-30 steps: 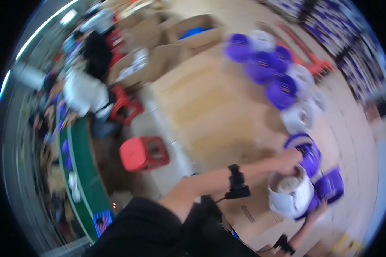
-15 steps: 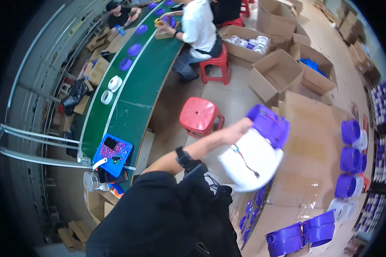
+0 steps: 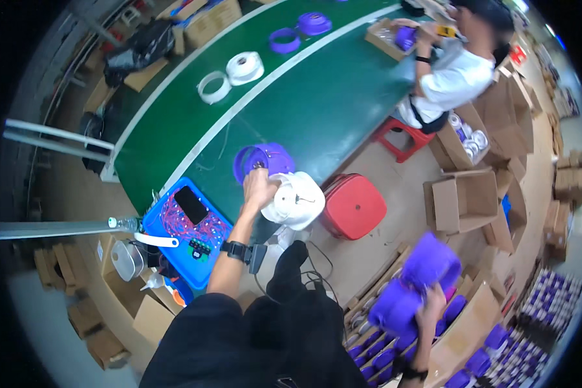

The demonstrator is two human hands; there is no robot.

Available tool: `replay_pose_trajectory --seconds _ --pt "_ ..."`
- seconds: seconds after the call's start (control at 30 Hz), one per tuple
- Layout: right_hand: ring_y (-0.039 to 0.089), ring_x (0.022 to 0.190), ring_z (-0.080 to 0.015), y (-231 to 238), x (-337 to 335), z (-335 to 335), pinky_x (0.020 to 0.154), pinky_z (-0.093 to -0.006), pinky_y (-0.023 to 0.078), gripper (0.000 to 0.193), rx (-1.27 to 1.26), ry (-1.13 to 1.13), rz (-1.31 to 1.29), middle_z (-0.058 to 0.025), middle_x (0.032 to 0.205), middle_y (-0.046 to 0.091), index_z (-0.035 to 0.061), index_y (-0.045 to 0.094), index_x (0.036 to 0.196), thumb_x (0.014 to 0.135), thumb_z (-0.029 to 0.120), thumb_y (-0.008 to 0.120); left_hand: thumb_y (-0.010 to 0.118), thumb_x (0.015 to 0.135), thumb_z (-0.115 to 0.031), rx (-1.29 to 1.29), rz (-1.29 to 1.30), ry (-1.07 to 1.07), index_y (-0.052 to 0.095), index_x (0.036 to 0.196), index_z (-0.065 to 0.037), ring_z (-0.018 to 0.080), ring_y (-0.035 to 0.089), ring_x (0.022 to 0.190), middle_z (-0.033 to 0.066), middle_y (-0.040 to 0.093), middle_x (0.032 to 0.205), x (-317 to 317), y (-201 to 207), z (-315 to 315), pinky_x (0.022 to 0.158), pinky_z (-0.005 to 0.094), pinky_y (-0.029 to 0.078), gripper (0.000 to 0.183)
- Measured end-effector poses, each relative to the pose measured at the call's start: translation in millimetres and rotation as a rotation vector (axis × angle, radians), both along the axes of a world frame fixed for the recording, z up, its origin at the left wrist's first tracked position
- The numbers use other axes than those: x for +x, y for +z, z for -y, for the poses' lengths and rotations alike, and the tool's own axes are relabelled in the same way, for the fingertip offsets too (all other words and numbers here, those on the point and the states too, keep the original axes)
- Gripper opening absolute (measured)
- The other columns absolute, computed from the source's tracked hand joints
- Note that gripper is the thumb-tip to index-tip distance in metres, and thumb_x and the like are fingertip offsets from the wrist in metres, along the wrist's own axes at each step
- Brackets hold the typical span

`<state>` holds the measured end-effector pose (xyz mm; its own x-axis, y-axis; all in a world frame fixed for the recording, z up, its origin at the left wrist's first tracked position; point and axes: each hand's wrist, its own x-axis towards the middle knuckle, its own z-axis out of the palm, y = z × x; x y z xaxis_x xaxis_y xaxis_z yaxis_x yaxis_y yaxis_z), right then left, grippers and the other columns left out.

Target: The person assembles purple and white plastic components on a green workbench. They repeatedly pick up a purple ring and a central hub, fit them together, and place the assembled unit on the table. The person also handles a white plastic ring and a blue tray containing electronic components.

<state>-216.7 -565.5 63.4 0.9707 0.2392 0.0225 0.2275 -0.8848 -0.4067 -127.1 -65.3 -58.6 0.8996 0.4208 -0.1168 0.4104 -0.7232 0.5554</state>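
My left hand (image 3: 258, 187) is closed on a pair of round plastic housings at the near edge of the green workbench (image 3: 265, 123). One is a purple housing (image 3: 281, 157), the other a white housing (image 3: 295, 202) with a small wire lead, jutting past the edge. My right hand (image 3: 433, 305) grips a pair of purple housings (image 3: 427, 262) by their side, held above a carton of similar parts. Motion blur softens this pair.
A blue tray (image 3: 154, 223) with pink wires and a black phone lies left of my left hand. White rings (image 3: 214, 87) and purple parts stand farther along the bench. A red stool (image 3: 354, 207) is beside it; a person in white (image 3: 456, 81) sits beyond. Open cartons (image 3: 462, 204) are at right.
My view has turned, and my left hand has brought the purple and white housings over to the bench. My right hand has come further into view with the purple pair.
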Motion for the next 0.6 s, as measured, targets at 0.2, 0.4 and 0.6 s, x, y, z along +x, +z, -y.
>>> replay_pose_trajectory --seconds 0.2,0.4,0.6 --pt "0.064 0.082 -0.0322 -99.1 214.9 -228.8 0.07 -0.0438 0.054 0.04 -0.234 0.698 0.017 -0.0136 0.079 0.063 0.013 0.074 0.098 0.059 0.012 0.064 0.072 0.071 -0.013 0.274 -0.314 0.067 0.072 0.081 -0.002 0.0395 0.069 0.082 0.023 0.069 0.084 -26.3 -53.2 -93.9 0.073 0.0488 0.055 0.015" --pt "0.066 0.095 -0.0275 -163.5 267.6 -422.0 0.068 -0.0419 0.056 0.008 -0.413 1.152 0.095 -0.0092 0.083 0.069 0.0145 0.069 0.079 0.072 0.016 0.065 0.072 0.07 -0.011 0.242 -0.359 0.172 0.072 0.082 -0.004 0.0384 0.069 0.082 0.0211 0.07 0.085 -36.3 -47.9 -113.5 0.073 0.0477 0.055 0.013" --pt "0.062 0.108 -0.0262 -170.4 240.7 -516.4 0.082 -0.042 0.051 0.014 -0.535 1.31 0.176 -0.0064 0.092 0.071 0.0197 0.072 0.088 0.082 0.018 0.059 0.071 0.072 -0.013 0.25 -0.385 0.192 0.071 0.082 -0.004 0.0378 0.069 0.082 0.0202 0.07 0.085 -37.0 -46.0 -116.7 0.074 0.0466 0.055 0.014"
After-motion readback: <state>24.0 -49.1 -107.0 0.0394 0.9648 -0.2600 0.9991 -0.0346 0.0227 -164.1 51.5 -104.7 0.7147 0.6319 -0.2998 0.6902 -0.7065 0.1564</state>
